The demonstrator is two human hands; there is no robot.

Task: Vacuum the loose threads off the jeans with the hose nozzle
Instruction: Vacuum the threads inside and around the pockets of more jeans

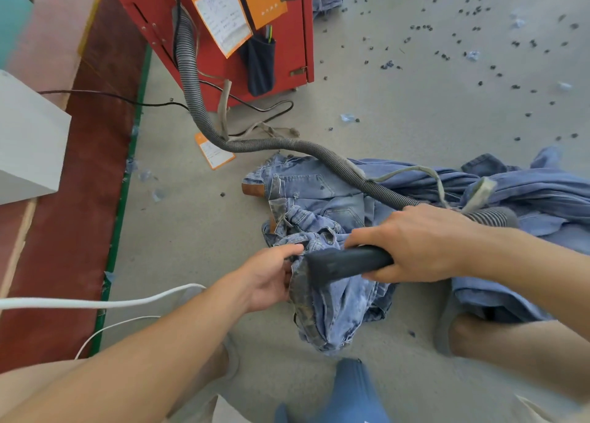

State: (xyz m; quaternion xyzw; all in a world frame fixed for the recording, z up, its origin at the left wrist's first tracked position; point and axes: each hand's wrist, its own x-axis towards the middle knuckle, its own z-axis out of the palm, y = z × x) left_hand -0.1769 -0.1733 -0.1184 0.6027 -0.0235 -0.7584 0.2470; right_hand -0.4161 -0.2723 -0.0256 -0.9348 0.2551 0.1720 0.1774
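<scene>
On the grey floor (399, 103), the left hand (271, 279) pinches the limp, faded blue denim jeans (335, 307) taut by their edge while the right hand (412, 247) grips the stiff dark rubber hose nozzle (344, 263) against them.

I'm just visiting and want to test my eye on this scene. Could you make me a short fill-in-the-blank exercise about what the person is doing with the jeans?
1. The right hand grips the black ____, whose mouth is against the jeans.
2. The left hand pinches the ____ beside that mouth.
3. The ribbed grey hose runs back to a cabinet coloured ____.
4. The jeans lie on the ____.

Missing words: nozzle; jeans; red; floor
</scene>
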